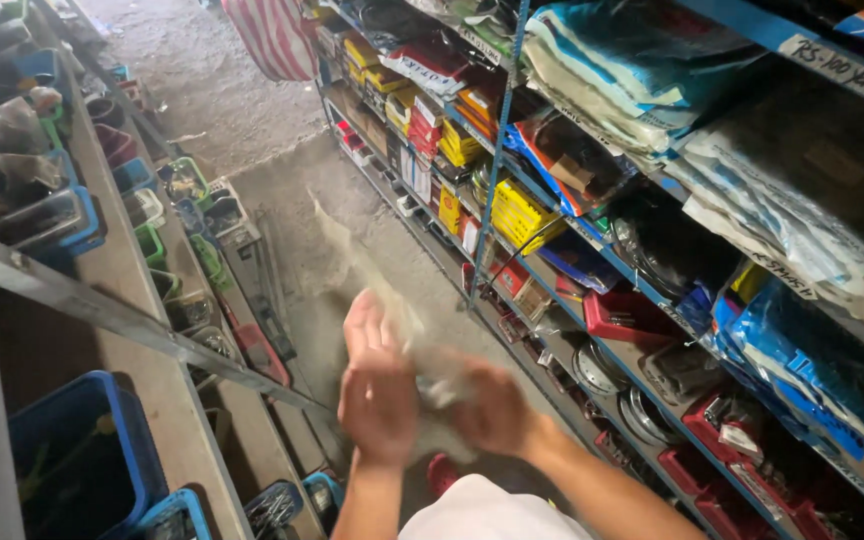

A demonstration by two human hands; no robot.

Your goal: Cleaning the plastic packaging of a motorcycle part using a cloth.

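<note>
Both hands meet low in the aisle: the left hand and right hand each grip a long, pale, blurred strip, perhaps a plastic sleeve, which streams away toward the concrete floor. Blue metal shelving on the right carries stacked packets and yellow boxes, sorted by kind; a blue bin sits lower left.
</note>
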